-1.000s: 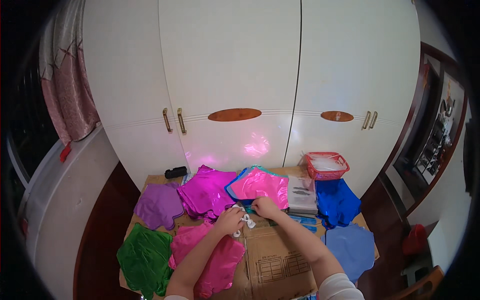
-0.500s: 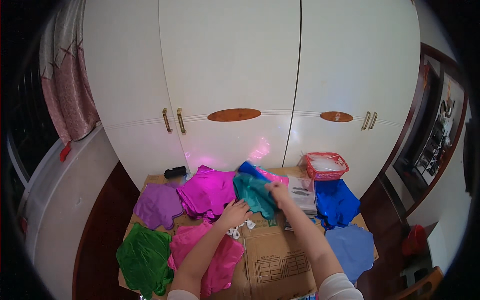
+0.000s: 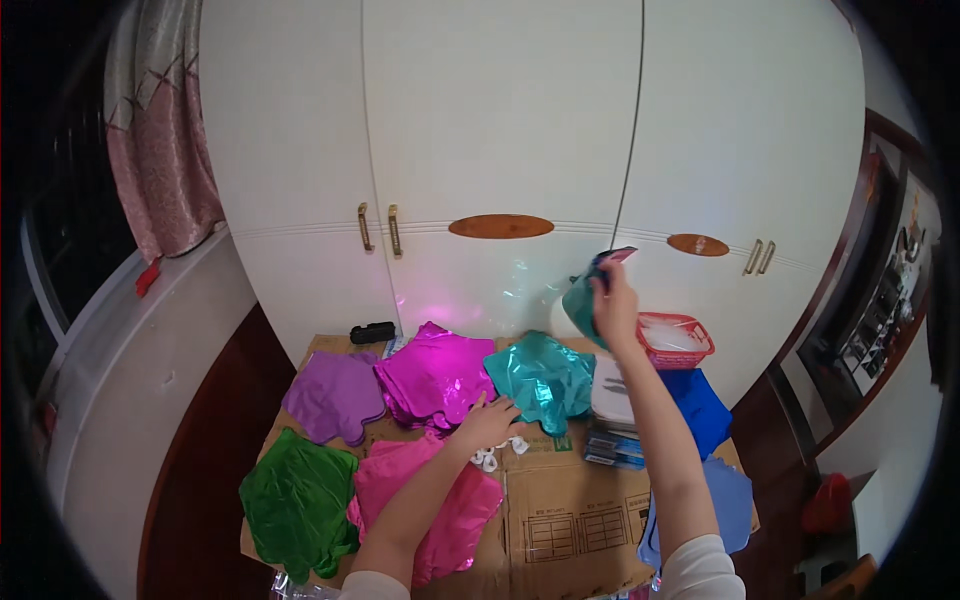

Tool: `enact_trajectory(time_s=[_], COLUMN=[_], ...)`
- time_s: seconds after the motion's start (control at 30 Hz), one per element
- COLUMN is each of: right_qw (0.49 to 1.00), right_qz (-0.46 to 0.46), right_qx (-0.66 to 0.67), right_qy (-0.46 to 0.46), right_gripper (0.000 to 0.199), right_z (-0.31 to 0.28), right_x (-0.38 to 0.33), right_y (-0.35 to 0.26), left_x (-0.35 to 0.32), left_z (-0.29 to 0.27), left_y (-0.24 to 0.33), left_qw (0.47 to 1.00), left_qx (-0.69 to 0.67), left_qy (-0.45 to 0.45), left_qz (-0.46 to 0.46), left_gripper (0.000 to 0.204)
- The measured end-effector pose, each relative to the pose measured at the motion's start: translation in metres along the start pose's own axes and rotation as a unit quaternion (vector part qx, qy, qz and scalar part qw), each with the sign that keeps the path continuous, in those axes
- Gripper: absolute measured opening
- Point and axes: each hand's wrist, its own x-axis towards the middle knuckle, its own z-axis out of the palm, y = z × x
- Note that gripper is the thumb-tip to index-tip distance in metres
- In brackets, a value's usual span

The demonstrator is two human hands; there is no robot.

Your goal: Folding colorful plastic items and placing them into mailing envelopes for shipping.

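My right hand [image 3: 618,300] is raised in front of the cabinet, its fingers closed round a folded teal foil sheet [image 3: 582,302] with a dark blue and pink edge at the top. It looks like a flat, uninflated foil balloon. My left hand [image 3: 487,421] lies palm down with its fingers stretched out, at the lower left edge of a teal foil stack [image 3: 545,375]. Left of that stack is a magenta foil stack [image 3: 435,370]. A pink foil stack [image 3: 470,520] lies partly under my left forearm. Small white rings [image 3: 487,460] sit just below my left hand.
Purple [image 3: 335,395] and green foil stacks [image 3: 300,500] lie at the left of the cardboard [image 3: 575,560]. Blue [image 3: 700,410] and pale blue stacks [image 3: 730,500] lie right. A red basket [image 3: 682,358], white stack [image 3: 612,395], blue packets [image 3: 615,448] and black object [image 3: 373,333] stand nearby. The cabinet [image 3: 500,110] rises behind.
My right hand has lifted from the teal stack, up and right, with the folded foil in it. The teal stack now lies uncovered. My left hand remains beside it; the view has shifted slightly.
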Motion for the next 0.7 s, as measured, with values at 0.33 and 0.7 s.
enact_trajectory(time_s=[0.33, 0.7], right_qw=[0.849, 0.861], right_qz=[-0.430, -0.318], right_qx=[-0.070, -0.044], right_qy=[-0.301, -0.395], right_gripper=[0.013, 0.017], right_z=[0.188, 0.219], right_x=[-0.145, -0.196], right_y=[-0.019, -0.016], left_x=[-0.098, -0.136], left_z=[-0.049, -0.056], left_y=[-0.071, -0.088], left_qw=[0.973, 0.969], left_qx=[0.035, 0.016], left_qy=[0.154, 0.154], left_qz=[-0.170, -0.194], left_gripper=[0.031, 0.037])
